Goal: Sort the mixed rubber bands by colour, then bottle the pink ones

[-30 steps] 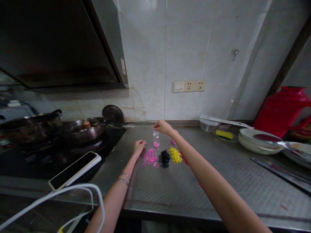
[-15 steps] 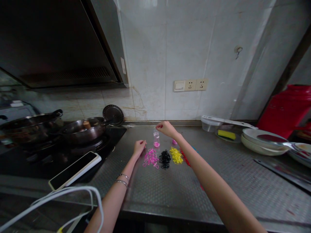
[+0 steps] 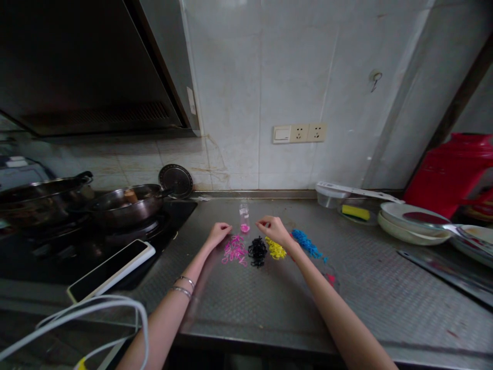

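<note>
A small clear bottle (image 3: 244,218) stands upright on the metal counter, with some pink bits at its bottom. Left of it, my left hand (image 3: 219,234) rests with fingertips pinched, just above a pile of pink rubber bands (image 3: 234,250). My right hand (image 3: 272,226) hovers to the bottle's right with thumb and fingers together; whatever either pinch holds is too small to make out. Black rubber bands (image 3: 257,252), yellow rubber bands (image 3: 274,248) and blue rubber bands (image 3: 306,243) lie in separate piles. My right forearm mostly hides some red ones.
On the left are a stove with a pan (image 3: 127,208), a pot (image 3: 46,203) and a white-edged device (image 3: 111,270) near a white cable (image 3: 96,303). Plates (image 3: 404,226), a yellow sponge (image 3: 355,213), a knife (image 3: 439,275) and a red jug (image 3: 447,174) stand or lie at right.
My right hand has come away from the bottle's mouth, moving down and right. The blue pile now shows beyond that arm. My left hand has hardly moved.
</note>
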A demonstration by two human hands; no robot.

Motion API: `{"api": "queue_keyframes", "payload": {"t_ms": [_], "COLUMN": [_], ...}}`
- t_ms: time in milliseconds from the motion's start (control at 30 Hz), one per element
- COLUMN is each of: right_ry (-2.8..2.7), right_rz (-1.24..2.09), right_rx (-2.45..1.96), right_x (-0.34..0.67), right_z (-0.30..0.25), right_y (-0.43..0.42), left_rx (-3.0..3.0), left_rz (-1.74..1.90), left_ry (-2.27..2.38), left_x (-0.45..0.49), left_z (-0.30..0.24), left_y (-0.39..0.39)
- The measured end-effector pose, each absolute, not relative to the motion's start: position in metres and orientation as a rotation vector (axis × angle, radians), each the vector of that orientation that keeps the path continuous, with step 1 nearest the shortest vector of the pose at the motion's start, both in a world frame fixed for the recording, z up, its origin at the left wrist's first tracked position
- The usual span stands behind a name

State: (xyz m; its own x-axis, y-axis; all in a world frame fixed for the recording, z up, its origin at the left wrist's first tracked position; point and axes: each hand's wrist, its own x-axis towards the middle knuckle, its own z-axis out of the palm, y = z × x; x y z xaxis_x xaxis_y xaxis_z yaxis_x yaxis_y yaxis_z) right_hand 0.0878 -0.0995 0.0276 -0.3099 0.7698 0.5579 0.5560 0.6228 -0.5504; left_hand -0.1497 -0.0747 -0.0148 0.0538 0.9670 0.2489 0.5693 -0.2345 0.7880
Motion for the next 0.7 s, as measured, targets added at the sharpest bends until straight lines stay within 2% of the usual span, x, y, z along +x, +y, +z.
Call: {"api": "queue_keyframes", "payload": {"t_ms": [333,700], "right_ry": [-2.028,-2.015], "right_rz": [0.359,0.470], "right_rx": [-0.998,-1.036], "right_x": [0.087,0.088], "right_z": [0.024,0.017], "right_y": [-0.104,-0.105], "left_rx": [2.247,2.274], "left_rz": [0.448,0.364], "left_ry": [1.331,1.367], "left_x": [-0.139,-0.135], "left_z": [0.010,0.017], "left_y": [-0.084,-0.084]}}
